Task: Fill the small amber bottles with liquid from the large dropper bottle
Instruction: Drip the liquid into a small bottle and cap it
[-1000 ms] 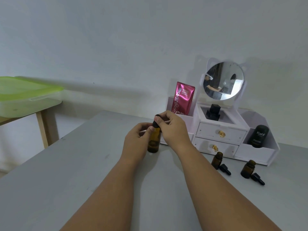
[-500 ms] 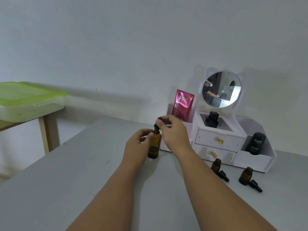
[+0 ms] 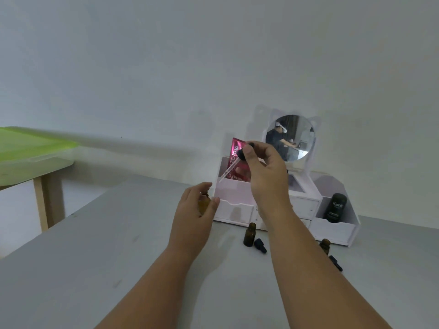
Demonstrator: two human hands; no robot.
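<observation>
My left hand [image 3: 193, 217] holds the large amber dropper bottle [image 3: 203, 204] upright on the grey table [image 3: 83, 269]; my fingers hide most of it. My right hand [image 3: 263, 172] pinches the black bulb of the dropper [image 3: 242, 155], lifted clear of the bottle, its clear glass tube [image 3: 229, 170] slanting down to the left. One small amber bottle [image 3: 249, 235] stands open in front of the organizer with its black cap [image 3: 260, 245] lying beside it. A second small amber bottle [image 3: 325, 245] is partly hidden by my right forearm, with its cap [image 3: 336, 263] next to it.
A white vanity organizer [image 3: 237, 210] with drawers and a round mirror [image 3: 291, 137] stands against the wall, holding a pink sachet [image 3: 237, 162] and a black jar [image 3: 336, 207]. A green-lidded plastic box [image 3: 31, 153] sits on a wooden side table at left.
My right hand has pulled the dropper out of the large bottle and raised it up and to the right. The left hand still holds the bottle. The camera has tilted upward.
</observation>
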